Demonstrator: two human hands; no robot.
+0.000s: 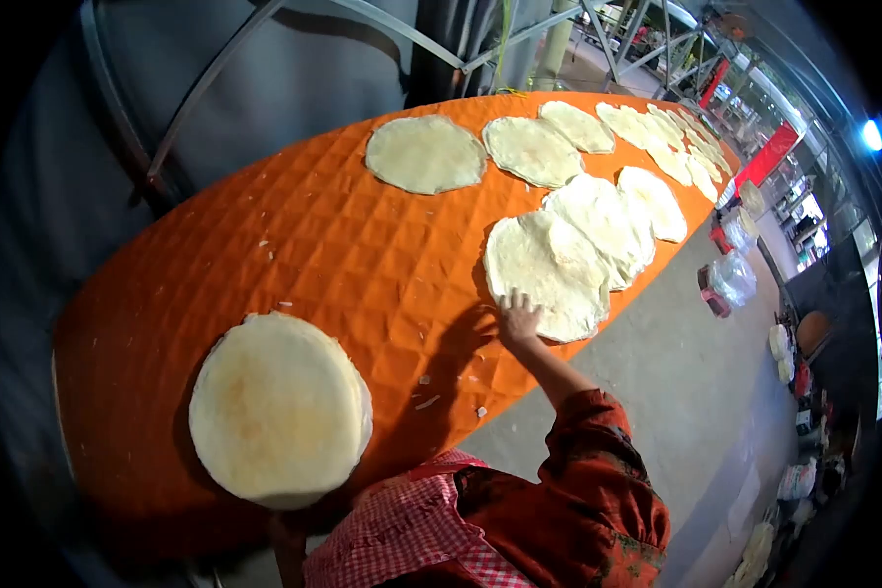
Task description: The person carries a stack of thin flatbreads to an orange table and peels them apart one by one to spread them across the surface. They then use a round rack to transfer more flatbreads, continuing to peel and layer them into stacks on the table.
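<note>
My right hand point(519, 318) reaches out to the right, its fingers spread over the near edge of a pale, round flatbread point(549, 269). This bread overlaps another wrinkled flatbread point(608, 220) just beyond it. Nearer to me lies a thick round stack of flatbreads point(276, 407), its top one browned in the middle. My left hand point(287, 537) is low in shadow by the near edge of that stack, with its fingers hidden.
The long table has an orange quilted cloth point(314, 245) with small scraps scattered on it. A single flatbread point(426, 154) lies at the far edge, and several more spread along the right end. Clear plastic bags point(732, 277) sit on the floor at right.
</note>
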